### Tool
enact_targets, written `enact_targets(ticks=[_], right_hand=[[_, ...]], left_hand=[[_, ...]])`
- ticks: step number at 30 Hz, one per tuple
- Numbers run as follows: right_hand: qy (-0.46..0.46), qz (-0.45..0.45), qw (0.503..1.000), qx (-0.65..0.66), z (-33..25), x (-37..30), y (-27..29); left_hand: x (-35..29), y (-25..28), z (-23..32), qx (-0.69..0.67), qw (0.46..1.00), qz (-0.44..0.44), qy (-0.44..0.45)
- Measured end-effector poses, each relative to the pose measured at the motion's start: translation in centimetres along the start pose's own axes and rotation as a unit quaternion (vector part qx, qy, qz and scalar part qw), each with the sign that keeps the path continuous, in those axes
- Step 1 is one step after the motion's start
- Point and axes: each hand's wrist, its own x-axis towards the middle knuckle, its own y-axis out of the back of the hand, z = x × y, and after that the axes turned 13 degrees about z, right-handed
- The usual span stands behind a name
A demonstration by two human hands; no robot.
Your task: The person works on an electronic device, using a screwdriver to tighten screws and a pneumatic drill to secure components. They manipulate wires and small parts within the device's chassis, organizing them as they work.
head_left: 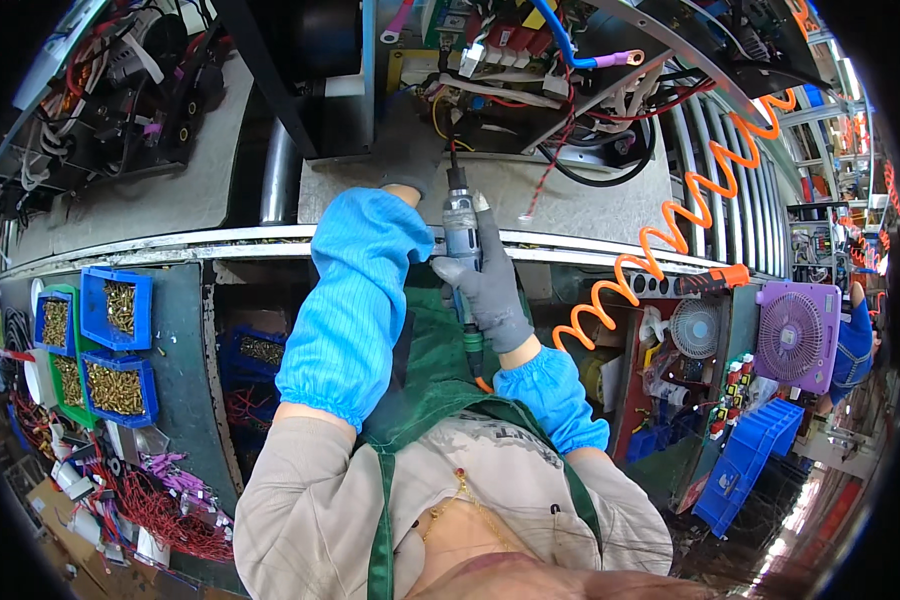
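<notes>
My right hand (492, 290), in a grey glove, is closed around a silver-and-blue pneumatic screwdriver (461, 225). The tool points away from me, its slim tip reaching the front of an open electrical chassis (510, 145) full of wires and boards. An orange hose joins the tool's near end by my apron. Just left of the tip, my left hand (410, 160), also gloved, reaches to the chassis front. Its fingers blend into the grey there, so what they hold or touch is unclear. Blue sleeve covers wrap both forearms.
Blue bins (117, 385) of brass fasteners stand on the left bench, above red wire bundles (165, 510). An orange coiled hose (660, 255) hangs at right, near a purple fan (798, 335) and blue crate (745, 465). Another wired unit (160, 100) sits far left.
</notes>
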Motion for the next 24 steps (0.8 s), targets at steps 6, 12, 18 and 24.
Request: enact_targets(ticks=[6,12,18,24], right_hand=[[-0.144,-0.173,0.878,0.422,0.0,0.2,1.2],[-0.084,-0.032,0.988,0.129,-0.3,0.2,0.0],[0.022,0.017,1.0,-0.014,0.4,0.1,-1.4],[-0.123,-0.03,0.984,0.127,-0.3,0.0,-1.0]], left_hand=[[-0.1,0.0,-0.2,-0.015,1.0,0.0,-0.011],[-0.5,0.3,-0.1,-0.03,0.999,-0.006,-0.02],[-0.5,0.4,-0.2,-0.037,0.999,-0.009,-0.025],[-1.6,0.7,-0.7,-0.035,0.999,-0.023,-0.027]])
